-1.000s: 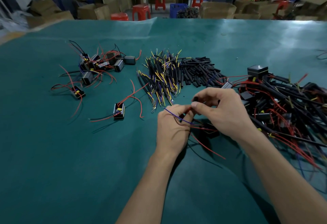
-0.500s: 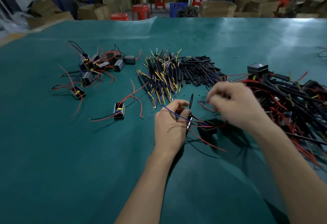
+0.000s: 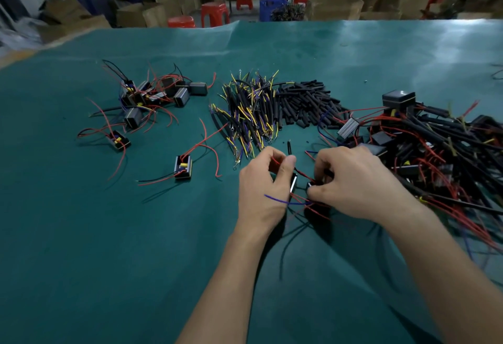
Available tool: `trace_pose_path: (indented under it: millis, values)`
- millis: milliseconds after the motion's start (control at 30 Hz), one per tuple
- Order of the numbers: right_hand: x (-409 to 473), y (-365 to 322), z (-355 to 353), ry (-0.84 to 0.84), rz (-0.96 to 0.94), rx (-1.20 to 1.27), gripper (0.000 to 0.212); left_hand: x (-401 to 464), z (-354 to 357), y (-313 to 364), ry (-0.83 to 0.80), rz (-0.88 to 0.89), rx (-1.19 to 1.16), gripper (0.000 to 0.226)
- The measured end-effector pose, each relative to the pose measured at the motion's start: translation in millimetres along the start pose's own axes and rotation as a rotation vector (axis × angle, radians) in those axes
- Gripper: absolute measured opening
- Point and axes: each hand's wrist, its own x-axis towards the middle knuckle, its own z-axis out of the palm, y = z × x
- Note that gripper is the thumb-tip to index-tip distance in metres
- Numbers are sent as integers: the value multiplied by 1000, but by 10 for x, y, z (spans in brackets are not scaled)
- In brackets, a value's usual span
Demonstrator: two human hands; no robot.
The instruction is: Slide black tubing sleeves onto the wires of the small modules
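We are working over a green mat (image 3: 109,235). At right a big tangle (image 3: 435,147) of modules and sleeved wires is lying; far centre, loose sleeves (image 3: 302,104) are piled beside yellow-tipped leads (image 3: 250,115); far left, a cluster of modules (image 3: 152,96) is sitting, with two single modules (image 3: 183,167) nearer. Our left hand (image 3: 261,188) is pinching a red wire (image 3: 275,161) and holding a module (image 3: 294,183). Our right hand (image 3: 351,183) is gripping another module (image 3: 310,187), fingers curled. One sleeve (image 3: 289,147) is standing just beyond the left thumb.
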Motion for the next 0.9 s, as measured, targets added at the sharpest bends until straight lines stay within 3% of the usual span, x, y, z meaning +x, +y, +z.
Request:
trace_pose_path:
  millis: [233,633,767,900]
  values:
    - [18,39,161,217,-3,139,32,-5,0,16,6,-18,-9,10]
    - [21,8,249,306,55,155,11,-7,-3,44,0,-6,-47,7]
    - [40,31,233,299,82,222,12,4,-45,127,-29,-161,-271,14]
    - [47,46,220,273,78,259,11,14,-111,184,-178,-289,-455,21]
